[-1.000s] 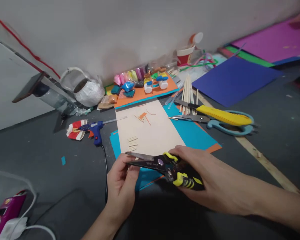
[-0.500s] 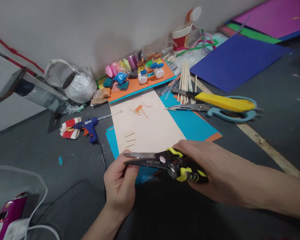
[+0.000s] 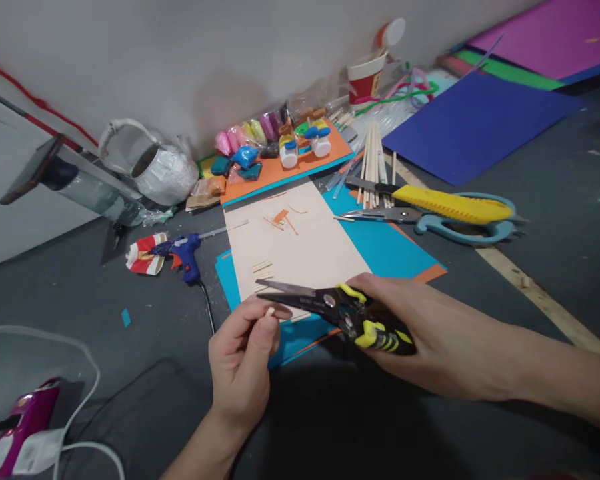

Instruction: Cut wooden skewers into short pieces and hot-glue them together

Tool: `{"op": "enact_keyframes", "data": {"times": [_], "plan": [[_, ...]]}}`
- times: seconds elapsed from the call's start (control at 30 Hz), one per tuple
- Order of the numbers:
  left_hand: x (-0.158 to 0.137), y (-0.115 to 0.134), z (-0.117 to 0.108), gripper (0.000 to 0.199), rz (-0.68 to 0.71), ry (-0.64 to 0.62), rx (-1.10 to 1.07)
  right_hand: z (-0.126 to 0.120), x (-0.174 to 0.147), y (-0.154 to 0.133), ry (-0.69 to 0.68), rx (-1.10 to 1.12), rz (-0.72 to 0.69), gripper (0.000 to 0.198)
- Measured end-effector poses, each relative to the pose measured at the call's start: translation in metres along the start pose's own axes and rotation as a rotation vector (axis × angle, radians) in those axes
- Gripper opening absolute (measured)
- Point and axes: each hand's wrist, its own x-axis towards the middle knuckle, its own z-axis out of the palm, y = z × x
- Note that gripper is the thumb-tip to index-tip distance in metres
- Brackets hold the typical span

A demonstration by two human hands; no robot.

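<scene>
R hand (image 3: 430, 340) wraps the yellow-black grips of the snips (image 3: 330, 310), fingers curled round the handles, blades a little apart and pointing to 9 o'clock. L hand (image 3: 243, 353) pinches a short pale stick piece (image 3: 269, 311) between thumb and forefinger, other fingers folded under, holding it up just beneath the blade tips (touching or not, can't tell).

Step in hand, judging by the pose: trimming a small stick bit w/ the snips. Next move likely calls for seating the bit squarely between the blades and keeping the fingertips clear before squeezing; the piece is tiny, so it could flick off.

The stick piece looks light wood, thin, blunt-ended, mostly hidden by the fingers. It sits over the near edge of the cream sheet (image 3: 305, 247), which lies on blue card (image 3: 385, 250). A few cut stick lengths (image 3: 263, 269) lie on the sheet at 12 o'clock from the L hand. Blue glue gun (image 3: 187, 253) at 10 o'clock; long sticks (image 3: 375, 167) and yellow knife (image 3: 450, 203) at 1 o'clock.
</scene>
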Motion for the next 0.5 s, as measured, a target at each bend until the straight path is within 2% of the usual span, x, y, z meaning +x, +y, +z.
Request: {"op": "enact_keyframes", "data": {"times": [0.23,0.5], "plan": [[0.001,-0.005,-0.005,0.015,0.042,0.064,0.193,0.005,-0.007,0.006,-0.02,-0.041,-0.055,0.035],[0.001,-0.006,-0.007,0.023,0.013,-0.03,0.136,0.0,-0.011,0.008,-0.017,-0.096,-0.068,0.028]]}}
